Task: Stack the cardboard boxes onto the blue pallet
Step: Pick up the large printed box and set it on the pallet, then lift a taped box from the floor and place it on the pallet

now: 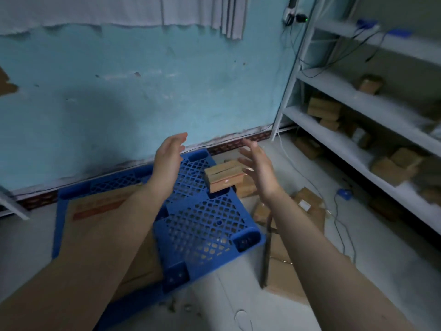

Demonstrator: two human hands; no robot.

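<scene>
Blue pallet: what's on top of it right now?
One small cardboard box sits at the blue pallet far right edge; a flat cardboard sheet covers its left side, partly hidden by the forearm.

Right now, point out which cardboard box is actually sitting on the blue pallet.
The small box at the pallet's far right edge, between the open left hand and right hand. The other small boxes lie on the floor or the shelves.

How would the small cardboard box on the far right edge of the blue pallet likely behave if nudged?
The small box looks stiff and probably light. It sits at the pallet's edge, so a sideways nudge might tip it off. Its flat faces suggest sliding, not rolling.
</scene>
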